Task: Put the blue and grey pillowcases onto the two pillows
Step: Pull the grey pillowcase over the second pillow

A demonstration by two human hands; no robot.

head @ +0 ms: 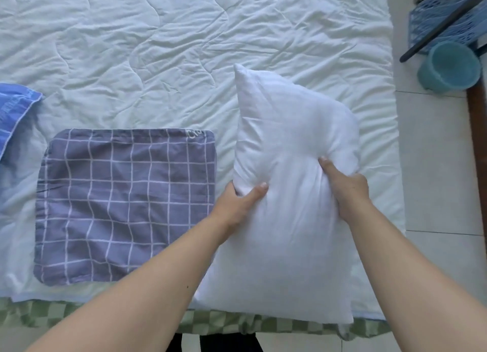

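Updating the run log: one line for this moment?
left hand: grips white pillow | right hand: grips pillow | grey pillowcase: flat, empty

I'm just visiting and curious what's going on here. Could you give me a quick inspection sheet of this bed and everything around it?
Surface: bed with a rumpled white quilt; a green checked sheet shows at the near edge.
Job's things: bare white pillow, raised at its far end; grey checked pillowcase flat to its left; blue pillowcase at the left edge, partly out of view. Second pillow not seen.
Clutter: nothing seen.
Hands: left hand and right hand both grip the pillow.
Cables: nothing seen.
Surroundings: tiled floor, teal bucket, blue basket.
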